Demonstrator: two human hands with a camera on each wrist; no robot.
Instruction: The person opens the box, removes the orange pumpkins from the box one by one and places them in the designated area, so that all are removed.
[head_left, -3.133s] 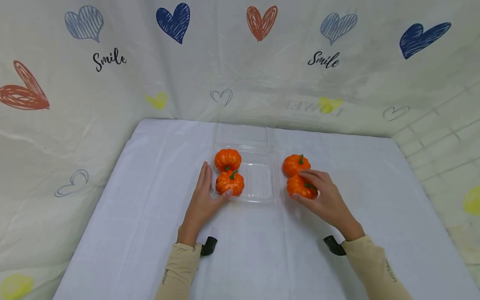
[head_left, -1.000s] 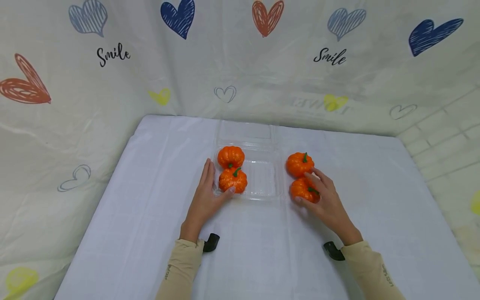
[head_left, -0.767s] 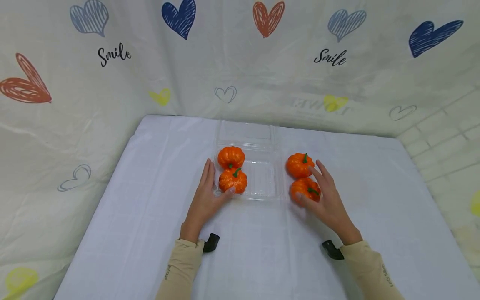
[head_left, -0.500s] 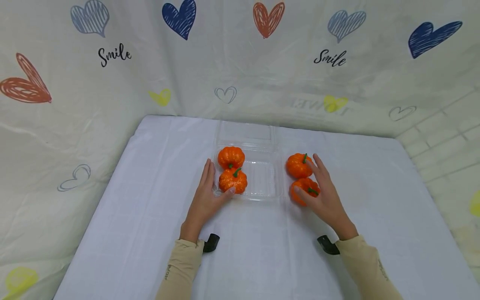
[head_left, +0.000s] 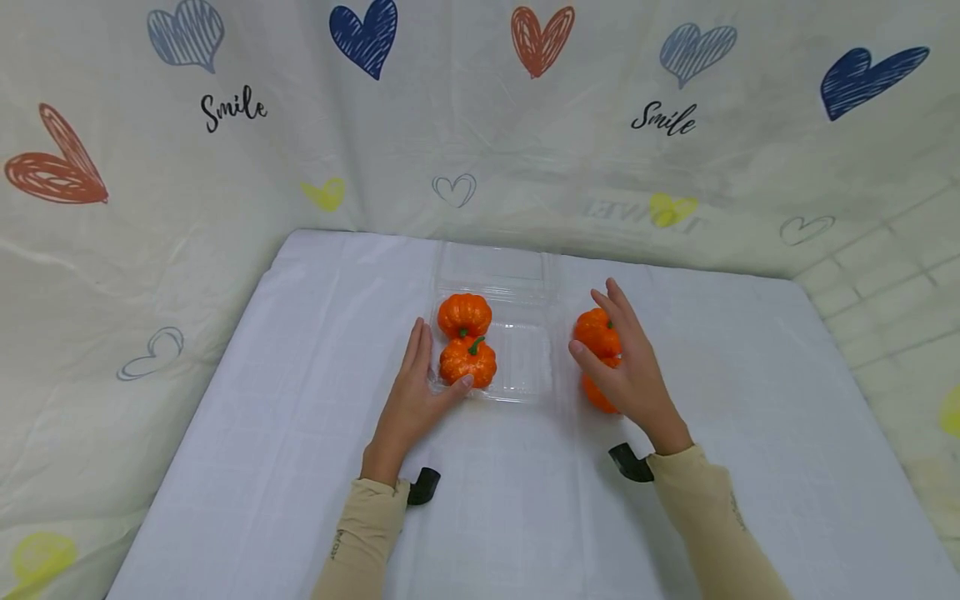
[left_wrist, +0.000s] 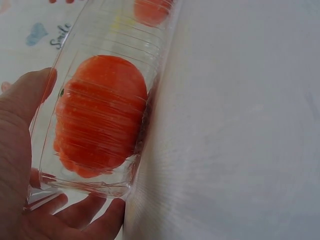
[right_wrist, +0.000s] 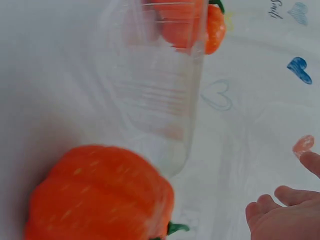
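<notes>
My left hand (head_left: 408, 404) holds the near left corner of a clear plastic clamshell container (head_left: 522, 358), thumb at the front wall and fingers along the left side. Inside its left half sit two small orange pumpkins, a far one (head_left: 465, 315) and a near one (head_left: 467, 364). In the left wrist view a pumpkin (left_wrist: 100, 120) shows through the clear wall. My right hand (head_left: 633, 375), fingers spread and holding nothing, hovers over two more pumpkins on the cloth, the far one (head_left: 592, 333) and the near one (head_left: 597, 396), partly covering both. The right wrist view has one pumpkin (right_wrist: 95, 200) close up.
The container's lid (head_left: 491, 267) lies folded back towards the rear edge of the table. A white cloth (head_left: 495, 500) covers the table. Behind it hangs a curtain (head_left: 450, 125) printed with hearts. A black camera mount sits at each wrist.
My right hand has let go of the near right pumpkin, spread its fingers and moved up and slightly left over the pair. The left hand keeps its place on the container.
</notes>
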